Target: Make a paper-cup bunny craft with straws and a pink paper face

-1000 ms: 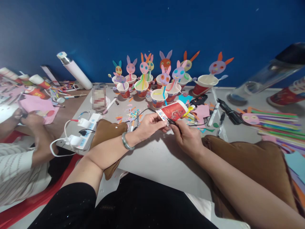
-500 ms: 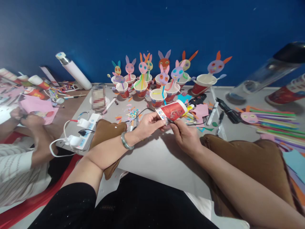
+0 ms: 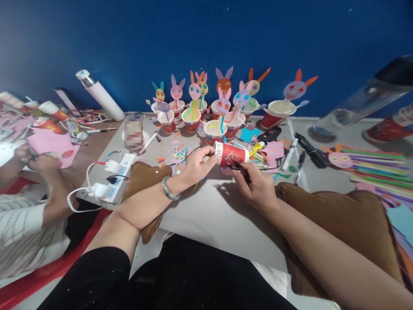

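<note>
My left hand (image 3: 198, 165) is closed on the rim end of a red and white paper cup (image 3: 232, 154). The cup lies sideways in the air, its rim towards the left. In my right hand (image 3: 254, 183) is a small dark pointed tool (image 3: 238, 165), its tip at the cup's near side. Fingers hide most of the tool, so its exact kind is unclear. Just behind stand several paper cups (image 3: 215, 134) with straws that carry paper rabbit heads (image 3: 223, 106).
Paper scraps (image 3: 180, 154) litter the table, with a white marker (image 3: 289, 154) at right. Beyond it lie coloured straws (image 3: 380, 163) and a clear bottle (image 3: 351, 105). Brown cushions (image 3: 335, 224) rest under my forearms. At left are a power strip (image 3: 121, 178) and another person's hands (image 3: 45, 163).
The held cup has turned from a tilt to nearly level and come slightly nearer. My right hand has shifted a little right, and the dark tool shows more clearly against the cup's side.
</note>
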`<state>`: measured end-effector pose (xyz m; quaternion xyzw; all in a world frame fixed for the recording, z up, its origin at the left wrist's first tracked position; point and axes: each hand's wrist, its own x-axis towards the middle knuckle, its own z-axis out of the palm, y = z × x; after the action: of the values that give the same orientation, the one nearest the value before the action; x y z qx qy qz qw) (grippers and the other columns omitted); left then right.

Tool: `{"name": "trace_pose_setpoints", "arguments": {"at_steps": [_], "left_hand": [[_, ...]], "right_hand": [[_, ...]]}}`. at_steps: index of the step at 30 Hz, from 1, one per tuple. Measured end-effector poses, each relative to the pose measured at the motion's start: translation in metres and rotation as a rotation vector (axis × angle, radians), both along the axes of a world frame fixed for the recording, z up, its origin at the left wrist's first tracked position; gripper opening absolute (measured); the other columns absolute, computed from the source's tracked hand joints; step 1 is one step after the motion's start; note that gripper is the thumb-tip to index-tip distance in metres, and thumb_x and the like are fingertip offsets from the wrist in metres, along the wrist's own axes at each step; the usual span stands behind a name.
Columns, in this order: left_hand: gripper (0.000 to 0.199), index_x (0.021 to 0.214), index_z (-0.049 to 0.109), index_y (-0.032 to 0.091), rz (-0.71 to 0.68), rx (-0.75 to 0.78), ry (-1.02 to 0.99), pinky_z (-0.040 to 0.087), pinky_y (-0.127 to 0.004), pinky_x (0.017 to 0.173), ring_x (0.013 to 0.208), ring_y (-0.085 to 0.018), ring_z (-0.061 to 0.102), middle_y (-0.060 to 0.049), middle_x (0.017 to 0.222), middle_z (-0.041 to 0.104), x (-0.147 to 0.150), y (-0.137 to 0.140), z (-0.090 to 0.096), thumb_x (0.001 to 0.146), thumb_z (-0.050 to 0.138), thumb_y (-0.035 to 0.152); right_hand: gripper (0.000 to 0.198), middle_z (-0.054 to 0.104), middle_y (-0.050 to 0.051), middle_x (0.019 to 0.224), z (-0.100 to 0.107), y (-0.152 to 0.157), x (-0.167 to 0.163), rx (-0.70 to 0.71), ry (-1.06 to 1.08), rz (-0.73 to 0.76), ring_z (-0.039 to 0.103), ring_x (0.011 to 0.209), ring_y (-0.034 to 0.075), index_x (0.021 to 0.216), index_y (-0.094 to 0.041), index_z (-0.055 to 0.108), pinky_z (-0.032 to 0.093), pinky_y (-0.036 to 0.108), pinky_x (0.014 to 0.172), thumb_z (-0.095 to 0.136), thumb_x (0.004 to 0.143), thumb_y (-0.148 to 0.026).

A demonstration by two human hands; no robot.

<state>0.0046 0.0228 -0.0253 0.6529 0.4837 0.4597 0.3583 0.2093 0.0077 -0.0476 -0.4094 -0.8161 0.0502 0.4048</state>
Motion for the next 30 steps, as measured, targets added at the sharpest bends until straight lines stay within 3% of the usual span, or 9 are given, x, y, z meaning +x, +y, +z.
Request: {"name": "trace_pose_setpoints", "arguments": {"at_steps": [13,22,30], "left_hand": [[0.025,0.08,0.057,0.019,-0.053,0.066,0.113,0.045,-0.027,0.071,0.072,-0.013,0.056,-0.001,0.076,0.065,0.0029,-0.0066,0.0072,0.094,0.055,0.04],[0.028,0.081,0.056,0.019,-0.066,0.071,0.125,0.043,-0.026,0.068,0.069,-0.012,0.053,0.0,0.073,0.062,0.0032,-0.0091,0.0081,0.095,0.054,0.043],[0.025,0.082,0.058,0.019,-0.061,0.049,0.134,0.042,-0.025,0.063,0.068,-0.012,0.052,0.0,0.074,0.061,0.0037,-0.0105,0.0083,0.094,0.054,0.04]], "right_hand": [[0.041,0.071,0.009,0.072,-0.0009,0.0007,-0.0008,-0.042,-0.283,-0.177,0.057,0.056,0.017,0.103,-0.013,0.067,0.025,0.028,0.053,0.04,0.099,-0.044],[0.041,0.073,0.01,0.076,0.0011,0.0011,-0.0021,-0.053,-0.319,-0.22,0.057,0.053,0.016,0.106,-0.014,0.066,0.024,0.026,0.051,0.038,0.1,-0.043],[0.043,0.07,0.009,0.073,0.0024,0.0023,-0.0027,-0.026,-0.417,-0.214,0.052,0.05,0.015,0.095,-0.014,0.066,0.018,0.028,0.05,0.035,0.101,-0.043]]}}
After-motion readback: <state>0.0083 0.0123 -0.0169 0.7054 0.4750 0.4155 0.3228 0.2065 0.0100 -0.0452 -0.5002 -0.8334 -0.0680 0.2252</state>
